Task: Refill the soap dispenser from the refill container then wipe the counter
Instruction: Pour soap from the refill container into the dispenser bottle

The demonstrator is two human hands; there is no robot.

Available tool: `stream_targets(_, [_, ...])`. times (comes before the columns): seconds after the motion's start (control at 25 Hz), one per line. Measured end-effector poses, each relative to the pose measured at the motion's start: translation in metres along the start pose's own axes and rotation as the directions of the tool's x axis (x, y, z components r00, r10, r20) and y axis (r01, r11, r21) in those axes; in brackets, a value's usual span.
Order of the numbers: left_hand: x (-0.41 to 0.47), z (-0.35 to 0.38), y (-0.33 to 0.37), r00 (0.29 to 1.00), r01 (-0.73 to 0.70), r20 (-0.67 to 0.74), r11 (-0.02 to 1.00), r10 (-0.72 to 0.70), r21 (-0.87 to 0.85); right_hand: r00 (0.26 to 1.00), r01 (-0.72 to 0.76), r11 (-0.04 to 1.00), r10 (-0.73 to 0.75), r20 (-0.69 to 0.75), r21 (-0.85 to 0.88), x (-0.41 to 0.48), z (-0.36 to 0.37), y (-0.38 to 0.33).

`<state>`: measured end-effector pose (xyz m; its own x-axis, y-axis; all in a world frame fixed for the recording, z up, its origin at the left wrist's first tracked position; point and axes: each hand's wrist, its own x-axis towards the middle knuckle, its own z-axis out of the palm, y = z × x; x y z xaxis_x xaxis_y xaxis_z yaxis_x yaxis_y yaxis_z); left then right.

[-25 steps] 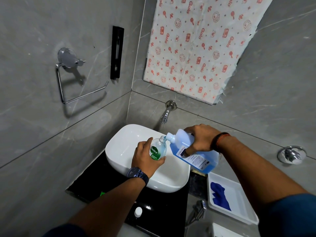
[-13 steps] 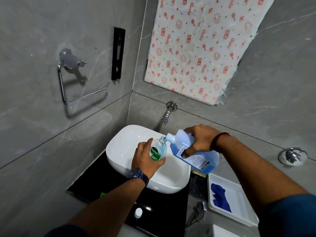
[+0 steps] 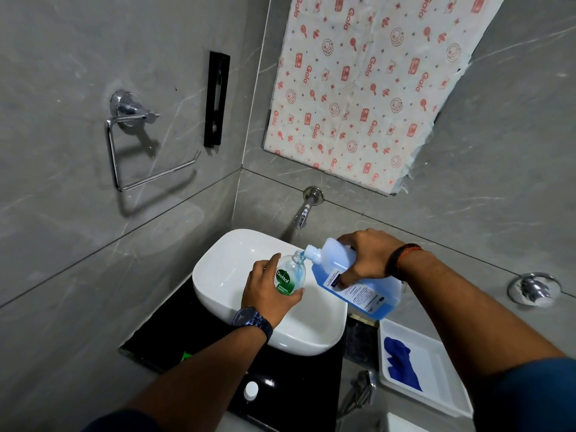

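One small white cap [image 3: 251,390] nearest, lying loose on the black tabletop [image 3: 299,385]; which bottle's, hard to say. To the right, a white tray [image 3: 442,369] with a blue cloth [image 3: 400,363] in it, untouched, ready for the wipe. Further in, over the white basin [image 3: 224,275]: left hand [image 3: 268,291] wrapped round the soap dispenser [image 3: 290,277], thumb and fingers curled about its green-labelled body, keeping it upright with the open neck up. Right hand [image 3: 364,255] clamped over the top of the refill container [image 3: 352,282], fingers curled down its side, tipping it spout-down to the left to meet the dispenser's mouth. Spout and neck touching or very nearly so; hard to tell which. Almost nothing different from a second ago: same grips, same tilt, same place above the basin, only a slight drift of the view. Some blue visible in the dispenser's neck and shoulder, level lower down hidden by the left hand. Judged from that, still mid-pour, filling unfinished, with recapping and wiping yet to come. Worth watching for overflow at the narrow neck, though any spill likely to land in the basin. Beyond, a wall tap [image 3: 304,212] above the basin, no water seen from it, and a patterned sheet [image 3: 367,88] on the grey tiles.
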<state>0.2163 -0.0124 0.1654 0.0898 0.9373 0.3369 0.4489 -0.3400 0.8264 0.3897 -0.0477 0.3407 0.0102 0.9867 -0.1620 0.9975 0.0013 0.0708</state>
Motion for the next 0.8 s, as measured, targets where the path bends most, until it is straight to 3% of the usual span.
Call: stream_targets(0.8, [0.0016, -0.004, 0.005, 1.0, -0.024, -0.003, 1.0, 0.024, 0.012, 1.0, -0.015, 1.0, 0.015, 0.007, 0.005, -0.0048, -0.0055, -0.0014])
